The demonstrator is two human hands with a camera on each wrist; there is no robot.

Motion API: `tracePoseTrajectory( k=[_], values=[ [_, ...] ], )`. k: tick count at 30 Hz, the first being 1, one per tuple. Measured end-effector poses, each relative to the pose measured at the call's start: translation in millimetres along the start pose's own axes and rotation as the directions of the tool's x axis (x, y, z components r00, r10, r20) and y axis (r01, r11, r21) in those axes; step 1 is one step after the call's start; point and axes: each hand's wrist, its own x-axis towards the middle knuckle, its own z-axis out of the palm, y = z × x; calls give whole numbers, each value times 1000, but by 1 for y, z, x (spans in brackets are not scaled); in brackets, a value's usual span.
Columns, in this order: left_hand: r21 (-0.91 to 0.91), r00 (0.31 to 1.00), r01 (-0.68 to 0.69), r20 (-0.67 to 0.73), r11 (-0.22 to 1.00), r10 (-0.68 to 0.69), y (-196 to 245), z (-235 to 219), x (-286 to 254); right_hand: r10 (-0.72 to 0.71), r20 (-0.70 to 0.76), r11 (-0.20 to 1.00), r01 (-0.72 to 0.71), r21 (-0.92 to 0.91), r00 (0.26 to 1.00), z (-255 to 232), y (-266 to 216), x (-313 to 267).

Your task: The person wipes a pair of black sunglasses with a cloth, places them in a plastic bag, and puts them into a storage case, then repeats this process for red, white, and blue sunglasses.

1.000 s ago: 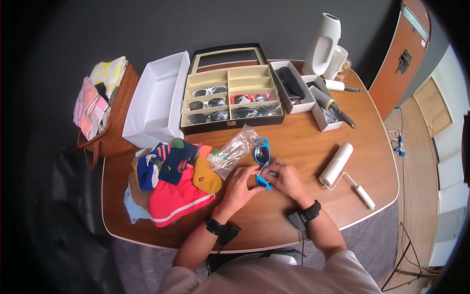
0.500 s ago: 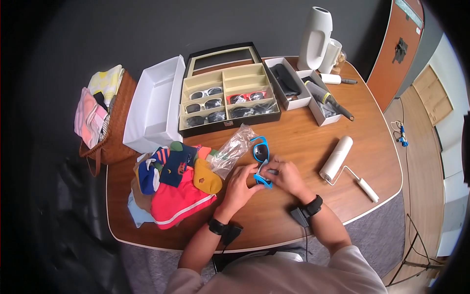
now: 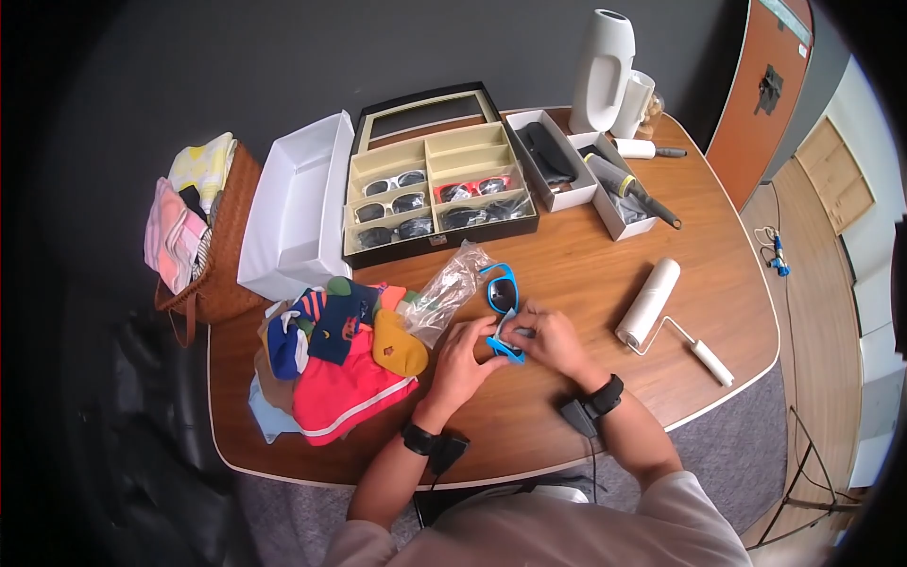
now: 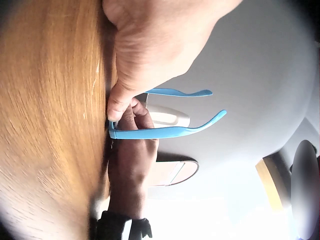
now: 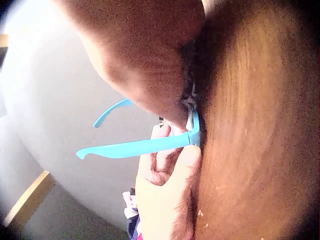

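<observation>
Blue-framed sunglasses [image 3: 503,296] rest on the table, with both temples [image 4: 165,133] standing up from it. My left hand [image 3: 460,366] grips the near end of the frame, its thumb at the hinge corner in the right wrist view. Over the near lens, my right hand [image 3: 554,342] pinches a small pale cloth [image 3: 507,321]; its fingers hide much of both. A crumpled clear plastic bag [image 3: 452,293] lies just beyond my left hand.
Behind stands an open display case [image 3: 436,240] holding several sunglasses, beside a white bin [image 3: 295,203]. Socks and clothes [image 3: 345,378] are heaped at left, near a brown basket [image 3: 231,236]. A lint roller [image 3: 650,302] lies at right; small boxes [image 3: 567,197] stand behind it.
The head view has shifted slightly. My right hand has made small movements at the near lens, where the pale cloth shows more. My left hand keeps its grip on the frame.
</observation>
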Motion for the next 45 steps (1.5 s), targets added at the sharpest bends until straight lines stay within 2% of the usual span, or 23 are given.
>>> tracePoseTrajectory(
  k=[3,6,9,12,15,18,21,24,25,29,33,36,38,40,41,42,44,45],
  values=[
    [12,1000,3,9,1000,-3,2,-2,-1,-51,113,998,46,48,992,-7,2,1],
    [5,1000,0,14,1000,0,2,-1,0,-76,145,996,69,52,987,-11,1,1],
    [13,1000,-8,12,1000,8,2,-2,-1,0,29,1000,0,3,1000,0,1,-1],
    [8,1000,-8,13,1000,8,2,-1,0,-1,15,1000,2,-15,1000,0,-1,-2],
    [10,1000,-16,10,1000,16,1,-1,-1,-25,80,999,27,-20,996,-7,-3,-1],
    [48,998,-52,35,997,51,3,0,3,-16,45,1000,16,-17,999,-4,-2,-1],
    [119,994,-85,83,989,75,5,-1,4,95,-31,954,-82,288,995,-5,8,3],
    [150,986,-135,116,979,118,4,0,3,384,-58,699,-249,670,921,-15,8,8],
    [159,982,-159,124,974,140,6,0,3,378,-84,654,-202,729,922,-16,11,9],
    [224,979,-202,73,953,190,29,8,8,399,-121,686,-208,698,909,-12,16,11],
    [170,980,-181,109,969,164,32,27,14,403,-131,682,-202,702,906,-11,19,10],
    [79,973,-231,13,970,231,25,36,11,401,-128,645,-181,742,907,-12,23,10],
    [-166,993,-113,-63,980,104,20,36,7,387,-146,613,-137,778,910,-12,25,9],
    [-407,996,23,-71,913,-57,8,32,7,398,-134,524,-105,845,908,-14,21,9],
    [-643,983,102,-50,759,-175,5,29,7,386,-126,488,-86,869,914,-15,23,8],
    [-776,952,192,0,601,-305,8,22,9,372,-118,450,-68,890,921,-15,26,7],
    [-978,964,130,87,160,-252,-18,19,8,363,-37,379,-112,919,931,-18,28,5],
    [-988,965,121,94,98,-245,-19,20,8,356,6,343,-136,930,934,-18,27,3]
  ],
)
